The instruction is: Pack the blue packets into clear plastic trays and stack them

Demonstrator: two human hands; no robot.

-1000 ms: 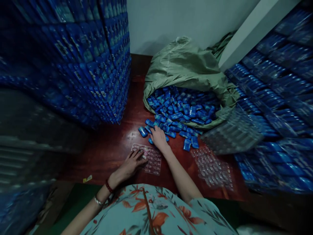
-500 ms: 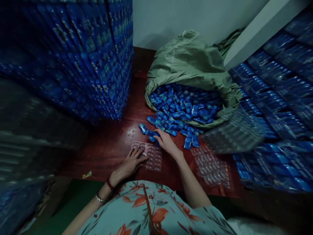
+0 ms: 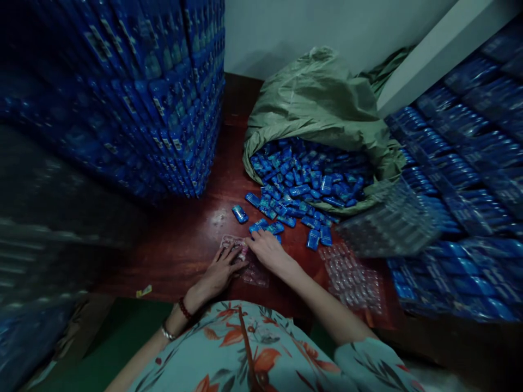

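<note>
Pulled back from blue packets (image 3: 265,227) onto clear blister tray (image 3: 254,270), right hand (image 3: 269,253) fingers loosely together, left hand (image 3: 219,271) splayed flat beside.

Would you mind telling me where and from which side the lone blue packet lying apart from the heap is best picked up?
Probably across its two long sides, from above. The lone blue packet lies flat on the wooden table, slanted, with bare wood all round it, so fingers could pinch its narrow width. The right hand is the nearer one; the left hand rests on the clear blister tray.
</note>
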